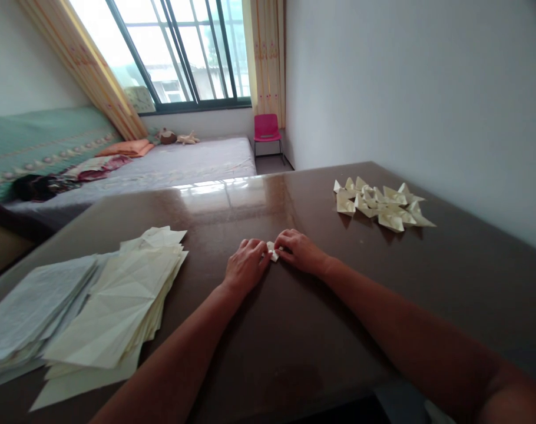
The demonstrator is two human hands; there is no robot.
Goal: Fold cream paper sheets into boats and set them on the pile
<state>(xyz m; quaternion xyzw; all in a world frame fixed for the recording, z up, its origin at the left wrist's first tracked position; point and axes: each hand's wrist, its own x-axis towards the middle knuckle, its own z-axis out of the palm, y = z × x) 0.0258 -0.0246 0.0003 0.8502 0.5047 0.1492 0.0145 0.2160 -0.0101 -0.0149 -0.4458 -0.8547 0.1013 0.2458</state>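
Both my hands rest on the dark brown table (pixel 294 330) near its middle, fingers curled together around a small folded piece of cream paper (pixel 273 251). My left hand (pixel 245 266) pinches the paper from the left. My right hand (pixel 300 250) pinches it from the right. Most of the paper is hidden under the fingers. A stack of flat, creased cream sheets (pixel 118 306) lies to the left of my left arm. A heap of several finished folded paper shapes (pixel 383 206) sits at the far right of the table.
A pile of greyish printed sheets (pixel 29 312) lies at the table's left edge. Beyond the table are a bed (pixel 162 168) with clothes on it, a pink chair (pixel 267 131), a window with curtains, and a white wall on the right.
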